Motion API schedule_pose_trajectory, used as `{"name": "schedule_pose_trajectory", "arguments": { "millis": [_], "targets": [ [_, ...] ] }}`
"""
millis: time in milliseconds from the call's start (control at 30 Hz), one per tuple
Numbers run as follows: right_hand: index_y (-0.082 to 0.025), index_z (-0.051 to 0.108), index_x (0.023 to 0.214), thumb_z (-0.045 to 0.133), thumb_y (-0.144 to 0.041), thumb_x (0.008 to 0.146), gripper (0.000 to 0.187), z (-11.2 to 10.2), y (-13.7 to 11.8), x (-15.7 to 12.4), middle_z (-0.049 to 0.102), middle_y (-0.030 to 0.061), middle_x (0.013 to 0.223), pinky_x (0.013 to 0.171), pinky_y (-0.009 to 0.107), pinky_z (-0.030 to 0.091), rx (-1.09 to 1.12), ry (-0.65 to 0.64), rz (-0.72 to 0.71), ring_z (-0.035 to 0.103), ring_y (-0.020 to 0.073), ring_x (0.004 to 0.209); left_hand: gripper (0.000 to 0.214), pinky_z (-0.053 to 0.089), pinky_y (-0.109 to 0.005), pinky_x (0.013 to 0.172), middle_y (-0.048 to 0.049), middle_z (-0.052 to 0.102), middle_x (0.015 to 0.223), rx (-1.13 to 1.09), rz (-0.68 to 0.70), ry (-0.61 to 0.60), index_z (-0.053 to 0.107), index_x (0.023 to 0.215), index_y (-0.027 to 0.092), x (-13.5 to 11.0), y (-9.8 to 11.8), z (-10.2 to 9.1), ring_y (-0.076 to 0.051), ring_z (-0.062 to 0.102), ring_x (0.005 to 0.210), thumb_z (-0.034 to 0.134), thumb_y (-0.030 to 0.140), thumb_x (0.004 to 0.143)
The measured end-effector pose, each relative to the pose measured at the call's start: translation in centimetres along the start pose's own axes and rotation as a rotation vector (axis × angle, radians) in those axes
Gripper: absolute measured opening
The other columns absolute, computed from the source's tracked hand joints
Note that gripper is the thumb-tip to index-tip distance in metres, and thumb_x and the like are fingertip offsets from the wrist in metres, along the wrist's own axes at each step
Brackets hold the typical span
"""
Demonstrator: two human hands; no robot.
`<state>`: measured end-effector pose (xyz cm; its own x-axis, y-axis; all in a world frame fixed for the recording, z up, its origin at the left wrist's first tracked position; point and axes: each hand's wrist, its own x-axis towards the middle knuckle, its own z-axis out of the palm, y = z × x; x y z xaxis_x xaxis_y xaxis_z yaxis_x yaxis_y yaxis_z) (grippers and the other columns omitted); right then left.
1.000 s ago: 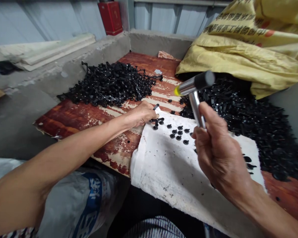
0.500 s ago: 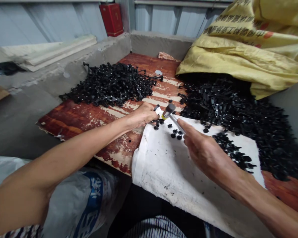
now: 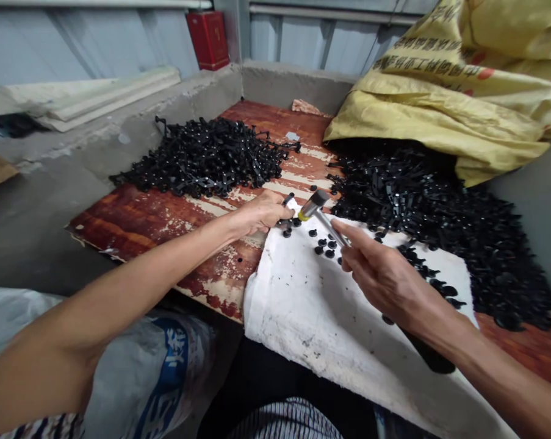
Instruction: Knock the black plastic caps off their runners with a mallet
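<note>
Peeling red plywood surface (image 3: pixel 165 225) inside a low concrete wall (image 3: pixel 293 85), with a heap of knobbly black plastic pieces (image 3: pixel 206 158) left of a white cloth (image 3: pixel 312 305) and another (image 3: pixel 421 201) spilling from a yellow woven sack (image 3: pixel 440 103). Round black studs (image 3: pixel 324 247) dot the cloth. Left hand (image 3: pixel 263 213) is curled, pinching a black strip (image 3: pixel 288 198) at the cloth's far edge; right hand (image 3: pixel 376 274) grips a steel hammer (image 3: pixel 314 204) over the studs.
</note>
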<state>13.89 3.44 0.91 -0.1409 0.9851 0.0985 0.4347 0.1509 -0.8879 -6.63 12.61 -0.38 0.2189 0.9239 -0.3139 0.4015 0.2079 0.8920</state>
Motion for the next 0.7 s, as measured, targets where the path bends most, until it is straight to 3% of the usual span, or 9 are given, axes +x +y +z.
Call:
{"name": "schedule_pose_trajectory", "arguments": {
  "millis": [67, 167, 333, 700],
  "targets": [
    [-0.029, 0.061, 0.131, 0.060, -0.026, 0.083, 0.047, -0.5, -0.3, -1.1, 0.056, -0.0045, 0.059, 0.029, 0.020, 0.034, 0.071, 0.026, 0.084, 0.041, 0.0096, 0.037, 0.022, 0.014, -0.020, 0.037, 0.0063, 0.041, 0.049, 0.005, 0.054, -0.071, 0.054, 0.066, 0.016, -0.7, 0.0, -0.2, -0.003, 0.027, 0.036, 0.058, 0.021, 0.086],
    [-0.036, 0.050, 0.138, 0.060, -0.039, 0.089, 0.050, -0.9, -0.4, -3.7, 0.054, -0.0060, 0.065, 0.031, 0.020, 0.040, 0.350, 0.112, 0.256, 0.046, 0.0102, 0.041, 0.026, 0.015, -0.020, 0.037, 0.0062, 0.039, 0.050, 0.025, 0.083, -0.158, 0.052, 0.064, 0.016, -1.8, -0.1, 0.5, -0.003, 0.025, 0.036, 0.054, 0.025, 0.088],
    [-0.038, 0.052, 0.134, 0.070, -0.046, 0.083, 0.054, -0.3, 0.9, -7.4, 0.055, -0.0059, 0.068, 0.031, 0.018, 0.042, 0.587, 0.150, 0.407, 0.045, 0.0096, 0.045, 0.026, 0.019, -0.020, 0.039, 0.0054, 0.043, 0.050, 0.146, 0.115, -0.151, 0.051, 0.060, 0.016, -2.2, -0.6, 2.1, -0.004, 0.028, 0.039, 0.052, 0.024, 0.085],
    [-0.039, 0.055, 0.132, 0.069, -0.045, 0.085, 0.049, 0.9, 3.2, -9.2, 0.053, -0.0049, 0.069, 0.032, 0.015, 0.039, 0.764, 0.213, 0.488, 0.044, 0.0083, 0.046, 0.028, 0.017, -0.021, 0.040, 0.0072, 0.037, 0.047, 0.194, 0.110, -0.167, 0.048, 0.059, 0.017, -1.9, -0.3, 2.7, -0.004, 0.024, 0.039, 0.051, 0.027, 0.085]
  ]
}}
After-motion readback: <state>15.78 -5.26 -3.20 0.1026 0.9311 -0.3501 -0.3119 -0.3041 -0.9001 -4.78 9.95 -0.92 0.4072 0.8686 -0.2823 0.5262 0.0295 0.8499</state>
